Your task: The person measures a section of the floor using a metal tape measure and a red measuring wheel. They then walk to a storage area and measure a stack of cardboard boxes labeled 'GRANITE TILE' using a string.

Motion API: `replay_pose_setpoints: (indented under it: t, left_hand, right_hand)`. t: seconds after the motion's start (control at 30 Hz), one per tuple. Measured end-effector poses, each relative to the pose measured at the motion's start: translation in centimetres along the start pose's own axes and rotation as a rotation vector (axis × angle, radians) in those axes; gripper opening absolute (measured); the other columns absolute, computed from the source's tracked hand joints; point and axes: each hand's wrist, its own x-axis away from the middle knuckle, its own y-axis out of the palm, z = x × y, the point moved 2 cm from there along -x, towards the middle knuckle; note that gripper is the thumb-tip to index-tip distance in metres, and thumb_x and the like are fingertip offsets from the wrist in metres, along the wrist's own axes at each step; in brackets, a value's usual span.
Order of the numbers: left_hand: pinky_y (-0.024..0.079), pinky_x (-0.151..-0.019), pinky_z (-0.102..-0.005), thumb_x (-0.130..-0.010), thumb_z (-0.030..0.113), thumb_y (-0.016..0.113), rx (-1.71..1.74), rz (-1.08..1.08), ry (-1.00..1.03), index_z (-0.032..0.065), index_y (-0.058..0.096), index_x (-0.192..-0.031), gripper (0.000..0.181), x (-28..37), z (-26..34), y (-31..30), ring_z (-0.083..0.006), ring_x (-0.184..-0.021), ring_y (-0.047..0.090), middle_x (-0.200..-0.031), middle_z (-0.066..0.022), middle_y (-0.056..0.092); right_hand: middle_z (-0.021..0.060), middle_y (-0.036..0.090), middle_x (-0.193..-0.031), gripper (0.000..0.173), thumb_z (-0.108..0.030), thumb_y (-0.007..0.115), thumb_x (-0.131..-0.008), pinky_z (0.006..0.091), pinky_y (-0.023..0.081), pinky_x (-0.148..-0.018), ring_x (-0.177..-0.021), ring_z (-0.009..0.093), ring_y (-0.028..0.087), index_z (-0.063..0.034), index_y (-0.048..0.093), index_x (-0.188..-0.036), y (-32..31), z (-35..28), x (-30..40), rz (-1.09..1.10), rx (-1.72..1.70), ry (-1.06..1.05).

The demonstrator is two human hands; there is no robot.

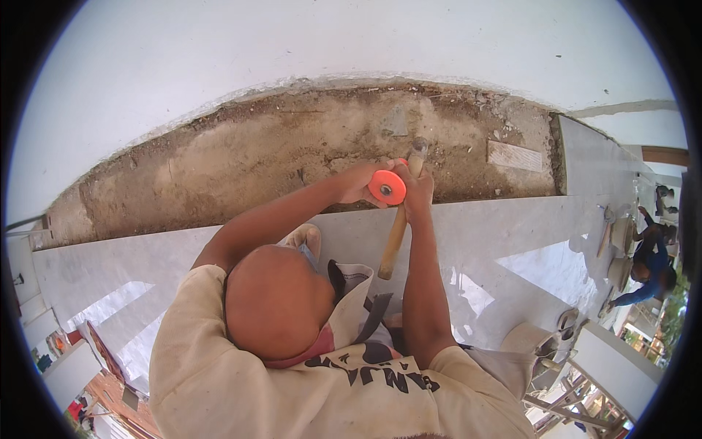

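My left hand (362,184) is closed around an orange reel (387,187) with a round flange and a dark hub. Against it, my right hand (418,186) grips a wooden-handled hammer (396,241), its worn metal head (419,145) pointing towards the wall and the handle slanting back over the grey floor tiles. Some fingers of the right hand also touch the reel; the finger contact is partly hidden. Both hands are above the edge between the tiled floor and a strip of bare, rough mortar (247,159).
A white wall (351,38) borders the bare strip. On it lie a pale rectangular piece (514,156) and a grey tile fragment (395,122). Glossy grey tiles (493,230) lie this side. A bucket (524,337) stands at right; farther off is another person (650,269) in blue.
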Motion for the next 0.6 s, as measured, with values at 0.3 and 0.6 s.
replay_pose_setpoints:
  t: [0.3,0.6]
  left_hand:
    - [0.055,-0.081,-0.0489,-0.1,0.025,0.04,0.453,-0.058,0.121,0.0018,0.049,-0.121,0.033,-0.2,0.8,-4.9,-0.027,-0.1,0.063,-0.113,-0.0139,0.059]
    - [0.052,-0.091,-0.052,-0.097,0.019,0.043,0.577,0.033,0.345,-0.0007,0.045,-0.118,0.029,-5.0,5.0,-10.8,-0.0271,-0.103,0.06,-0.114,-0.0156,0.055]
  right_hand:
    - [0.0006,0.053,-0.066,0.021,-0.025,0.065,-0.089,0.025,0.04,-0.04,-0.046,0.008,0.049,-0.0043,0.061,-0.091,0.7,-3.0,1.2,0.126,0.297,-0.092]
    - [-0.0013,0.049,-0.066,0.017,-0.019,0.065,-0.089,0.0224,0.038,-0.039,-0.047,0.007,0.047,-0.0031,0.061,-0.094,0.1,-4.7,2.5,0.115,0.033,-0.013]
